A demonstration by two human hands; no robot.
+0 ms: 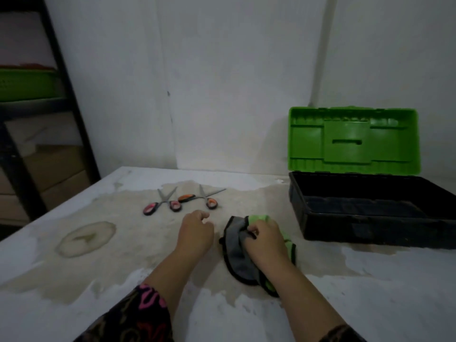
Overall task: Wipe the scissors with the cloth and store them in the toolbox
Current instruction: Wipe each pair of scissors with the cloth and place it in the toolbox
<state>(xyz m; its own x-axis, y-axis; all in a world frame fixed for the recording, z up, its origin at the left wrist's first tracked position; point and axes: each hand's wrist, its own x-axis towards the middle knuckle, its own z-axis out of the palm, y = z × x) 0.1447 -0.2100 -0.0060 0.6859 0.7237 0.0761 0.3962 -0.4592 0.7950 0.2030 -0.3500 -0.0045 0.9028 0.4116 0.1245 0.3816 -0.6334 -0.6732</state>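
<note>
Two pairs of scissors lie open on the stained table: one with pink-and-black handles (164, 203) at the left, one with orange-and-black handles (202, 198) just right of it. A grey and green cloth (238, 255) with black edging is bunched on the table in front of them. My right hand (265, 240) presses down on the cloth and grips its folds. My left hand (196, 233) hovers just short of the scissors, fingers loosely curled, holding nothing. The toolbox (370, 227) stands at the right, black base with its green lid (352, 140) raised.
The white table (74, 280) has a large pale stain and a ring mark at the left. A dark shelf unit (61, 95) with a green tray and cardboard boxes stands at the far left. A white wall rises behind the table.
</note>
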